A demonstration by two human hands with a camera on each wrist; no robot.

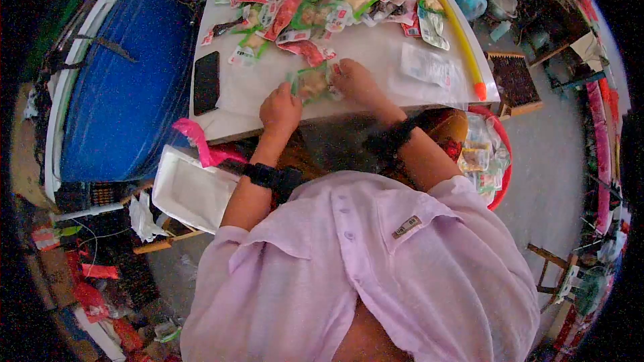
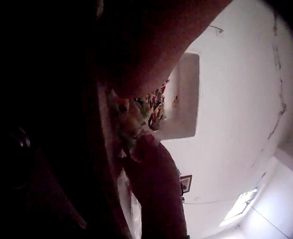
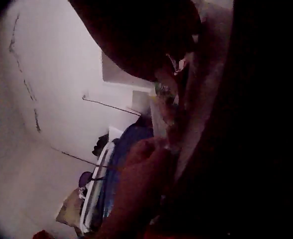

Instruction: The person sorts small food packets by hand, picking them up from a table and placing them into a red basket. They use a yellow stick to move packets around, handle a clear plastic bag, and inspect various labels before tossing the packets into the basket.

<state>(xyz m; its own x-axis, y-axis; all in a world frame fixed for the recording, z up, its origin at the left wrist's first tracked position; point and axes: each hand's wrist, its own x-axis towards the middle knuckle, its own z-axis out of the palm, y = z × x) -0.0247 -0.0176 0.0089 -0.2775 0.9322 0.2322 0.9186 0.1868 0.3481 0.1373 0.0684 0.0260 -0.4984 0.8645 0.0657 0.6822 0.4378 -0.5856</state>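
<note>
A green-edged clear packet (image 1: 311,85) is held near the table's front edge in the head view. The left hand (image 1: 280,108) pinches its left side with curled fingers. At its right side the right hand (image 1: 357,82) pinches the upper corner. Both wrist views are dark: the left wrist view shows the left hand (image 2: 136,74) above and the other hand (image 2: 154,154) below, the packet blurred between them. In the right wrist view the left hand (image 3: 144,159) shows lower down, and the near hand's fingers are mostly in shadow.
Many colourful packets (image 1: 308,13) are heaped at the table's back. A phone (image 1: 206,82) lies left, clear plastic bags (image 1: 429,67) right, beside a yellow tube (image 1: 456,27). Below stand a white foam box (image 1: 191,188) and a red basket (image 1: 504,161) of packets.
</note>
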